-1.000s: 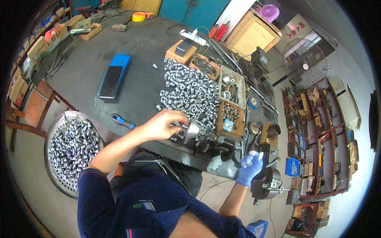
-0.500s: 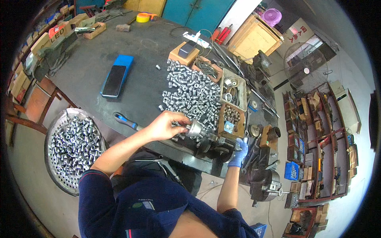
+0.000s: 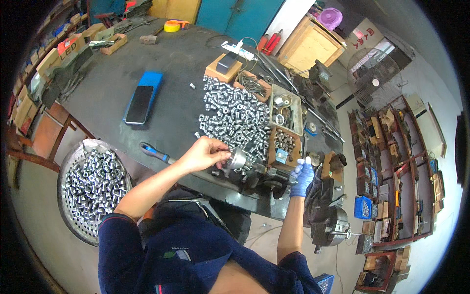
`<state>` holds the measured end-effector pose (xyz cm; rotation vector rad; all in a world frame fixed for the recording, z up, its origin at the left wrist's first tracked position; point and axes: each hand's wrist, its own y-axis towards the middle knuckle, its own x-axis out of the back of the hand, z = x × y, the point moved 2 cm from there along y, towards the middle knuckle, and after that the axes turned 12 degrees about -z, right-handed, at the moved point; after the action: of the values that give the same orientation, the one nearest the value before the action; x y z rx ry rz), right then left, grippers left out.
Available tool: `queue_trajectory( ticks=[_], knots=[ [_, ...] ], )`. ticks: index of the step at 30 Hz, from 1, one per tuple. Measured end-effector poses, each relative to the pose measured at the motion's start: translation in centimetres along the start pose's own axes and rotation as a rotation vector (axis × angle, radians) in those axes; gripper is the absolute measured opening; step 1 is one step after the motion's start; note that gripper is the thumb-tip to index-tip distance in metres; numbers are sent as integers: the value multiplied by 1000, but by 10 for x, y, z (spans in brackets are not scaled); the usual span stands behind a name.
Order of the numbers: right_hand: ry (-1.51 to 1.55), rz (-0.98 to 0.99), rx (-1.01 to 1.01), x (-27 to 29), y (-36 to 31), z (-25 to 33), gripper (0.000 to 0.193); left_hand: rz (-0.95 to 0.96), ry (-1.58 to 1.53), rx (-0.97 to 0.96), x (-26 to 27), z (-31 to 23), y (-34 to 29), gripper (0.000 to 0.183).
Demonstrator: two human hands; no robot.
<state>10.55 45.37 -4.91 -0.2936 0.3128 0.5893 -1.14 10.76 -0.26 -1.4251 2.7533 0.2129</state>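
A small bench machine with a round metal chuck [image 3: 238, 159] sits at the table's near edge, its dark spindle running to the right. My bare left hand [image 3: 209, 153] is at the chuck's open face, thumb and fingers pinched together. Whatever sits between those fingertips is hidden. In a blue glove, my right hand [image 3: 301, 178] is closed at the spindle's right end, and its fingers cover what they grip. Just beyond the chuck lies a large heap of shiny metal fittings [image 3: 235, 110]. A blue-handled tool [image 3: 154, 151] rests left of my left wrist.
A perforated metal basin [image 3: 73, 218] full of similar fittings stands at the left. On the table lie a phone [image 3: 139, 105] on a blue box, a carton of darker fittings [image 3: 272, 158] and a tray of rings [image 3: 291, 126]. A bench vise [image 3: 331, 226] juts out at the right.
My right hand has shifted right and slightly up at the spindle's end, its fingers now more curled. My left hand stays at the chuck, nearly unmoved.
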Motion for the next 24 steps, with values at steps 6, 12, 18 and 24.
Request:
queue_trajectory(
  ticks=[6, 12, 18, 24],
  knots=[
    [348, 122, 277, -8, -67, 49, 36, -29, 23, 41, 3, 6, -1, 21],
    [333, 237, 77, 51, -96, 8, 38, -37, -114, 82, 0, 3, -4, 24],
    [217, -255, -212, 59, -48, -52, 26, -36, -158, 98, -1, 5, -2, 25],
    [-39, -122, 55, 10, 11, -18, 26, -128, -28, 126, 30, -6, -17, 22]
  ],
)
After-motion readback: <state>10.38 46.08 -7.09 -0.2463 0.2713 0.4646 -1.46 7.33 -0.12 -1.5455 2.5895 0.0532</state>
